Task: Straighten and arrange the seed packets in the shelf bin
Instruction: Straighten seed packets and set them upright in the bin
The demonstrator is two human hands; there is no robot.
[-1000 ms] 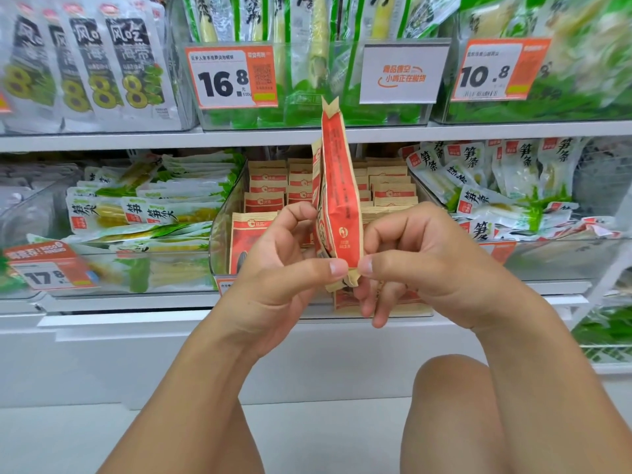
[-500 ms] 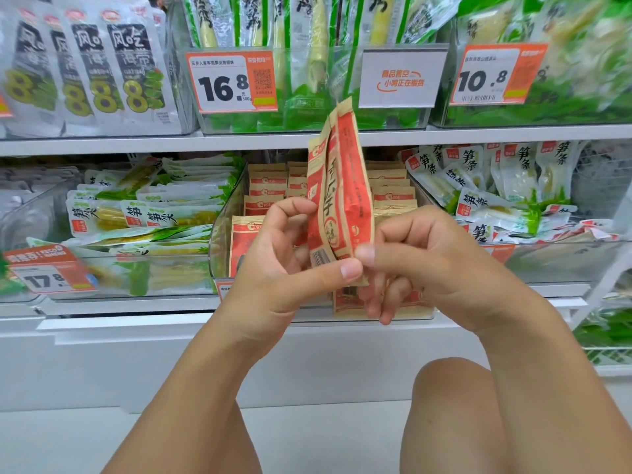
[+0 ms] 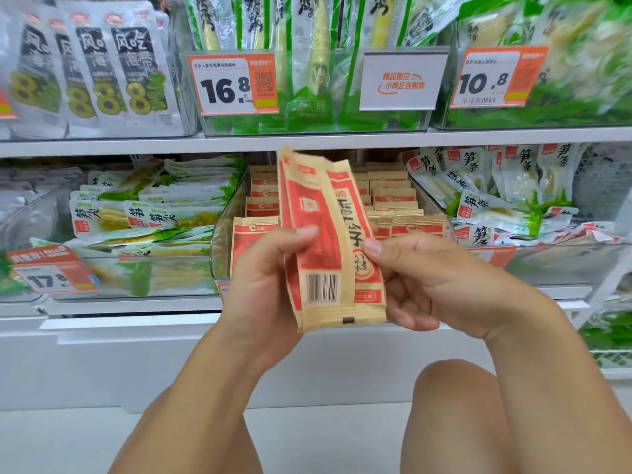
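At the far left of the frame, white kelp packets (image 3: 102, 70) with yellow figure eights fill the upper shelf, and below them green-and-white bamboo shoot packs (image 3: 150, 213) lie heaped in a clear bin behind an orange 17.8 price tag (image 3: 51, 273). Moving right, a 16.8 price tag (image 3: 234, 84) hangs on the upper bin front.

In the centre of the frame, the left hand (image 3: 263, 289) grips a small bundle of seed packets (image 3: 325, 241), thumb across the front of the red-and-tan wrapper, fingers curled behind. The bundle stands roughly upright and fanned, a barcode facing the camera on the nearest packet. It is held in front of the clear shelf bin (image 3: 219, 241) on the lower shelf, where more of the same packets (image 3: 393, 203) stand in rows.

The right hand (image 3: 434, 278) touches the bundle's right edge with its thumb tip, its other fingers loosely curled below the packets; whether they clasp the bundle cannot be told.

Further right hang a white notice card (image 3: 403, 80) and a 10.8 price tag (image 3: 496, 78), with more bamboo strip packs (image 3: 506, 193) piled at middle right. Bare knees show at the bottom of the frame.
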